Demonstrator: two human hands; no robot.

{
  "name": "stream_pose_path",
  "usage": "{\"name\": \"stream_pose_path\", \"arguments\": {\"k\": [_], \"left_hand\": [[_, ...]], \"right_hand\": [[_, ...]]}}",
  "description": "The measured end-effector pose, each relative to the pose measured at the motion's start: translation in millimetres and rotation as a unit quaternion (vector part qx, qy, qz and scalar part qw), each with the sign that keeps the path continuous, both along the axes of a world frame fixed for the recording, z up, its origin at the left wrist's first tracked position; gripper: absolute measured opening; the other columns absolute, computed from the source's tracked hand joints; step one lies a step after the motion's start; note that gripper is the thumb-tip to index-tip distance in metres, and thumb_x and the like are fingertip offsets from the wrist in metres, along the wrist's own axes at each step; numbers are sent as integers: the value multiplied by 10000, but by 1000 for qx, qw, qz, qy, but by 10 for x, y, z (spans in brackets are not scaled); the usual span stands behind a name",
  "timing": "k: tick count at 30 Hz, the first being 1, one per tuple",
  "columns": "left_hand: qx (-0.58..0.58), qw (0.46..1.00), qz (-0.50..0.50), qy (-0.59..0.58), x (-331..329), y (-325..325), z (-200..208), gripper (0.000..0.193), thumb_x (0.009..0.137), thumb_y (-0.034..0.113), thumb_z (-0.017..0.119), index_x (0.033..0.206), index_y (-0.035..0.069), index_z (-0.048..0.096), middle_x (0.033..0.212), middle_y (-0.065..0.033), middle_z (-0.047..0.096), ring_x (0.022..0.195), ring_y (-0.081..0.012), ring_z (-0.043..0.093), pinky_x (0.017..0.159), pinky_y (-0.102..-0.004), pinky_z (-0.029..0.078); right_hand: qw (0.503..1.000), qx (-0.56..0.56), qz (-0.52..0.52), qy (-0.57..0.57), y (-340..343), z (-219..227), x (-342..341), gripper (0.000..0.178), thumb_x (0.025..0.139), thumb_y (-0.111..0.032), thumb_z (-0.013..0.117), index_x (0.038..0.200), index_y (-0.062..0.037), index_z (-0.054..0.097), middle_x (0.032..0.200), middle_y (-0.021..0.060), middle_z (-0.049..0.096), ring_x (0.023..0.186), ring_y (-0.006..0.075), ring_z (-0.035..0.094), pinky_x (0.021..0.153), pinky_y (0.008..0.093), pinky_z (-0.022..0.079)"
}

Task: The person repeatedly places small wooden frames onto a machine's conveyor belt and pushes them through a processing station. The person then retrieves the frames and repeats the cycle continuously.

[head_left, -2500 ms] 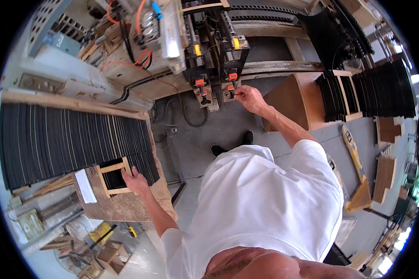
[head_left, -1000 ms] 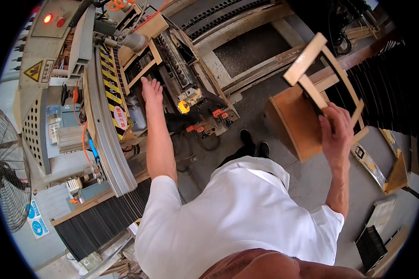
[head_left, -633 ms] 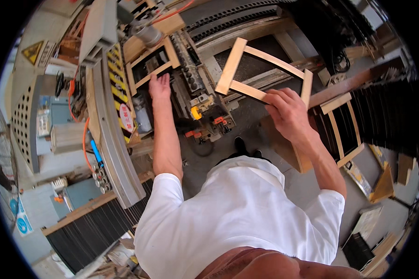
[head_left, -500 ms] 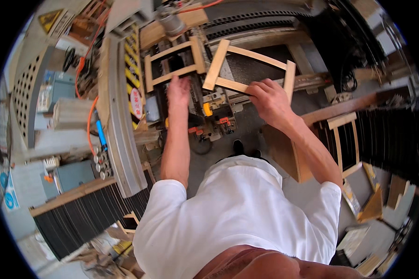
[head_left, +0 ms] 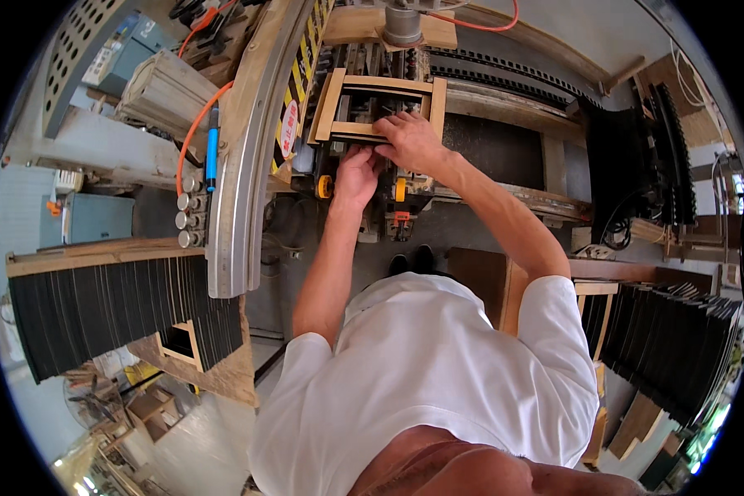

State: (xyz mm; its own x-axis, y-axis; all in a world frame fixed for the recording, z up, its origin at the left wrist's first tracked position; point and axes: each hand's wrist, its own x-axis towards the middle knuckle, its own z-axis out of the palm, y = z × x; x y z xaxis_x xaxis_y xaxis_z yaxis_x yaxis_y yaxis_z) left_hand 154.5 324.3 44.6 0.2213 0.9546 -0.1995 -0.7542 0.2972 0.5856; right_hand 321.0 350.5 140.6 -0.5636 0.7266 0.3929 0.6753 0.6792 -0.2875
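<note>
A pale wooden frame [head_left: 332, 103] with dark edges lies on the machine bed ahead of me. Doubled edges on its left side suggest another frame beneath it. My right hand [head_left: 412, 142] is closed over the near rail, fingers bent across its top. Just left of it and lower, my left hand [head_left: 358, 175] grips at the underside of the same rail, its fingertips partly hidden there. The fingers of both hands nearly meet. Below the hands are yellow knobs [head_left: 400, 189] and an orange-red part [head_left: 402, 217] of the machine.
A metal beam [head_left: 231, 207] with striped marking runs along my left. A grey cylinder [head_left: 403, 27] stands behind the frame, and a chain track [head_left: 504, 70] extends right. Stacks of black-edged frames stand at left [head_left: 99, 306] and right [head_left: 665, 339]. An orange hose [head_left: 192, 132] curves beside the beam.
My right hand has brought its wooden frame left onto the machine bed, over where the other frame lay. My left hand has moved in to the near rail. The view has turned.
</note>
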Motion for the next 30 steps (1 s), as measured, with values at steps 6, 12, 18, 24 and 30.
{"name": "stream_pose_path", "arguments": {"k": [6, 12, 18, 24, 30], "left_hand": [[-11, 997, 72, -7, 155, -7, 0, 312, 969, 173, 548, 1270, 104, 507, 1205, -51, 576, 1166, -231, 511, 1017, -418, 384], [-77, 988, 131, 37, 125, -510, 135, 447, 987, 105, 507, 1415, 45, 393, 1381, -100, 523, 1267, -230, 488, 1078, -398, 342], [-102, 980, 164, 52, 101, -1563, 394, 407, 982, 80, 512, 1382, 54, 441, 1347, -95, 542, 1300, -246, 476, 1112, -415, 342], [-128, 972, 191, 44, 96, -2188, 514, 397, 971, 65, 532, 1361, 48, 464, 1307, -91, 567, 1279, -267, 498, 1103, -416, 368], [-140, 973, 178, 52, -90, -2264, 495, 400, 954, 38, 541, 1348, 25, 472, 1298, -110, 569, 1269, -276, 504, 1102, -414, 377]], "right_hand": [[999, 4, 17, -48, 115, -90, -50, 278, 785, -179, 695, 1010, -57, 588, 915, 134, 656, 915, 321, 621, 823, 422, 465], [999, 26, 22, -13, 677, -151, 44, 246, 768, -65, 643, 1003, -55, 570, 860, 146, 655, 889, 359, 616, 779, 456, 448], [999, -18, 14, -43, 1187, -261, -69, 389, 707, -63, 697, 1075, -39, 572, 990, 155, 670, 997, 360, 605, 868, 473, 443], [999, -30, 17, -22, 1351, -323, -90, 305, 739, -48, 617, 1044, -55, 603, 940, 156, 686, 986, 356, 620, 875, 468, 442], [995, -90, -12, -30, 1425, -241, -261, 281, 738, -48, 585, 1014, -68, 631, 924, 164, 697, 944, 359, 646, 840, 479, 471]]}}
